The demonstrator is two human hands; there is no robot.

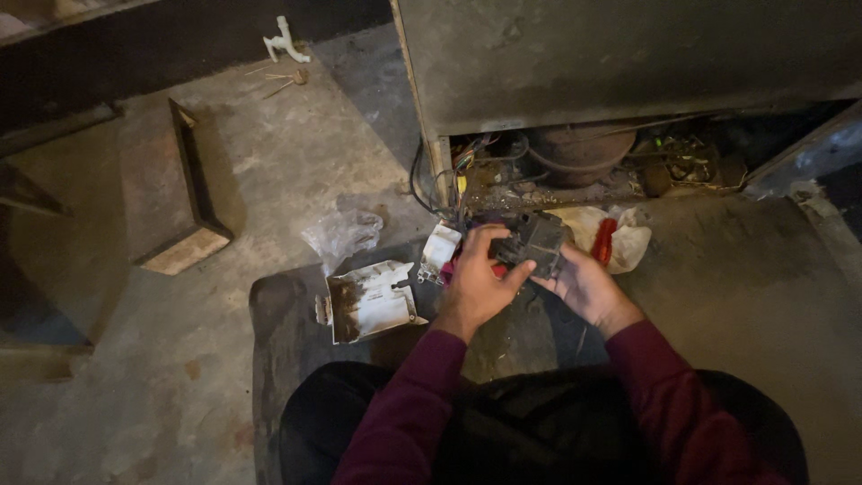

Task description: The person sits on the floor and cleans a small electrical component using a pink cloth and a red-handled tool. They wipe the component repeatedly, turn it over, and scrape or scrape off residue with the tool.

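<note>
Dusty floor [180,359] is lying under everything | left hand [474,280] and right hand [584,286] are both gripping dirty black box [536,242] | white cover [370,300] is lying near.

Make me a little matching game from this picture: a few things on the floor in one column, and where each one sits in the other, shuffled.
Things:
1. dark boxy part
2. white open cover
3. crumpled clear plastic bag
4. red-handled tool

Places:
A. on a white bag, right of the hands
B. held between the left hand and right hand
C. on the dark mat, left of the hands
D. on bare concrete, above the white cover

Pairs: 1-B, 2-C, 3-D, 4-A
</note>
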